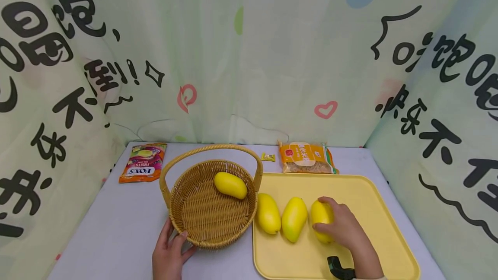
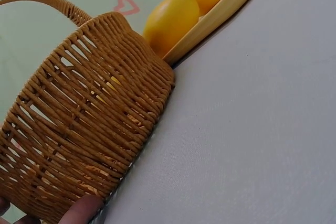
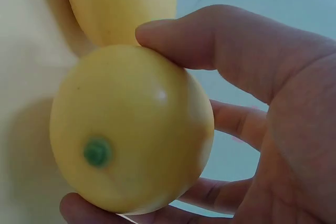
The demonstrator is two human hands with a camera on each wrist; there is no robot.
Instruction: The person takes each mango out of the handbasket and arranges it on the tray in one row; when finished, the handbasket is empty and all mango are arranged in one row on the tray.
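My right hand [image 1: 342,224] grips a yellow mango [image 1: 321,219] on the right of the tray, thumb on one side and fingers around the other. In the right wrist view, the held mango [image 3: 126,129] shows its green stem end, and another mango lies just beyond. Two more mangoes, one at the tray's left [image 1: 268,213] and one in the middle [image 1: 294,219], lie beside it. My left hand [image 1: 169,249] rests its spread fingers against the near left side of a woven basket [image 1: 212,224] with an arched handle. One mango [image 1: 230,185] lies inside the basket.
The yellow tray [image 1: 373,228] stands right of the basket, its left edge close against it. Behind are an orange-and-purple Fox's candy bag [image 1: 143,163], a small yellow packet [image 1: 268,157] and an orange food bag [image 1: 307,157]. Printed curtains [image 1: 272,77] enclose the white table [image 1: 113,224].
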